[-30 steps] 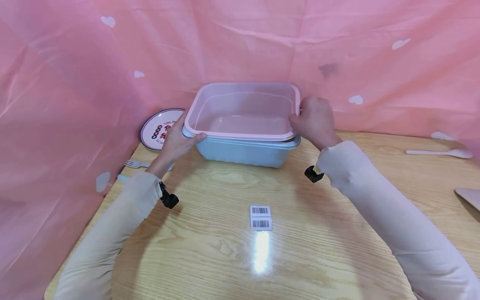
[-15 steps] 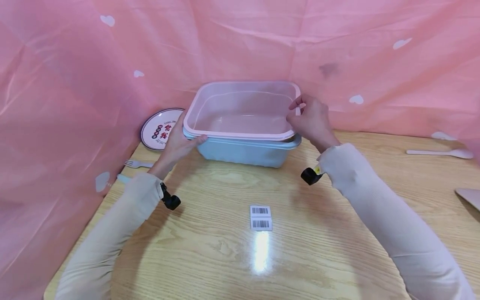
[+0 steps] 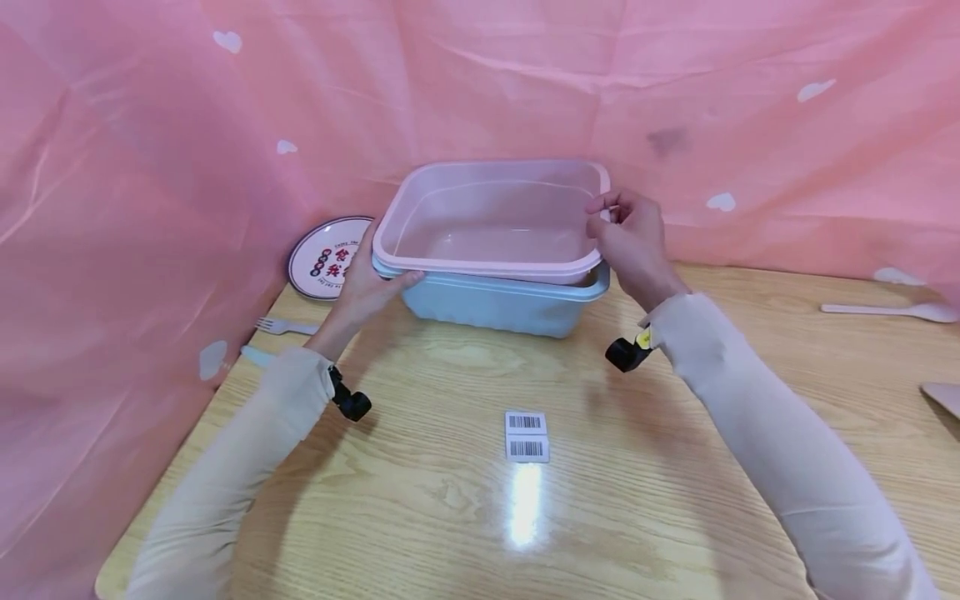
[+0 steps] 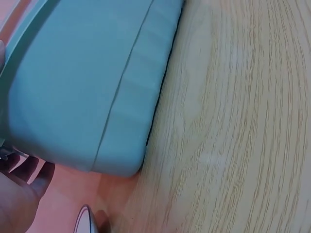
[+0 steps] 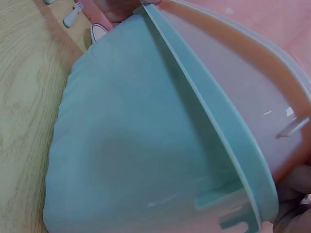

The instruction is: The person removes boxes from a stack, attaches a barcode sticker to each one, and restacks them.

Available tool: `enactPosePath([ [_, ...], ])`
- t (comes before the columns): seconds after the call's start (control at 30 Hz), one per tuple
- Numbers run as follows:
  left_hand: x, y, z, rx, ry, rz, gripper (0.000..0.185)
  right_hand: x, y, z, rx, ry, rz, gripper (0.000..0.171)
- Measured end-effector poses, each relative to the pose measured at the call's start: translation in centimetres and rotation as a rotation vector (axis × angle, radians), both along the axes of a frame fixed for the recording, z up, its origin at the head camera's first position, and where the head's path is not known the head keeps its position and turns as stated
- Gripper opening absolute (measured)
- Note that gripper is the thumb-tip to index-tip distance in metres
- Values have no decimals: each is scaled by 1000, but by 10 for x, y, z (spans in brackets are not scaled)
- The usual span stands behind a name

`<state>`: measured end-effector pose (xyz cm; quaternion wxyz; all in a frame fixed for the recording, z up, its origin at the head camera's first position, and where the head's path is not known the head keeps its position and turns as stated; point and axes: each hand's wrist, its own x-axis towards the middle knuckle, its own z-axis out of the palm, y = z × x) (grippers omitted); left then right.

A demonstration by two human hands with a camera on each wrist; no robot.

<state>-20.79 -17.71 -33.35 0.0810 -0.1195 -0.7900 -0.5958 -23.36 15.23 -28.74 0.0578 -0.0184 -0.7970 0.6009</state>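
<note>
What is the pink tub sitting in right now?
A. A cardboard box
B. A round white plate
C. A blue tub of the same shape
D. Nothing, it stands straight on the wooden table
C. The pink tub is nested inside the blue tub, whose rim and wall show just below the pink rim in the head view, while both hands hold the pink rim at its two ends.

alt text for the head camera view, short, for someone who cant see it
Two hands lift a pink tub nested in a blue tub on a wooden table: the left hand grips its left rim, the right hand pinches its right rim. A round plate, fork and barcode label lie nearby.
</note>
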Motion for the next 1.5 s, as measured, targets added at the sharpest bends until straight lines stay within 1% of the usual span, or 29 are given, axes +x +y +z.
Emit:
enactPosePath([
  [0.1, 0, 1, -4, 25, -15, -3, 91, 2, 0, 0, -28, 28, -30, 15],
  [0.23, -7, 0, -16, 42, -34, -11, 90, 6, 5, 6, -71, 62, -53, 14],
  [0.3, -10, -2, -22, 21, -39, 8, 89, 7, 7, 11, -109, 85, -55, 15],
  [0.4, -14, -1, -25, -14, -50, 30, 88, 10, 10, 20, -179, 130, -67, 17],
  [0.47, -15, -1, -25, -44, -77, 44, 89, 11, 11, 26, -245, 164, -71, 16],
  [0.57, -15, 1, -21, -72, -110, 49, 90, 12, 12, 34, -328, 187, -64, 14],
  [0.63, -8, 4, -13, -80, -120, 47, 88, 13, 12, 38, -362, 192, -57, 13],
  [0.73, 2, 8, -1, -75, -115, 36, 85, 14, 12, 44, -409, 209, -42, 15],
  [0.8, 6, 11, 5, -67, -116, 27, 83, 17, 14, 49, -445, 216, -31, 16],
  [0.9, 5, 12, 5, -65, -119, 24, 83, 20, 16, 56, -498, 220, -21, 18],
  [1.03, 3, 11, 5, -70, -117, 17, 84, 24, 22, 63, -546, 195, -31, 19],
  [1.13, 1, 10, 2, -32, -111, -3, 85, 28, 27, 66, -569, 186, -33, 18],
  [1.27, -10, 7, -13, 2, -112, -30, 86, 33, 36, 67, -601, 199, -24, 18],
  [1.37, -18, 5, -23, -21, -121, -29, 87, 38, 45, 67, -651, 225, -12, 19],
  [1.5, -20, 5, -25, -37, -117, -23, 87, 47, 59, 67, -698, 248, 3, 18],
])
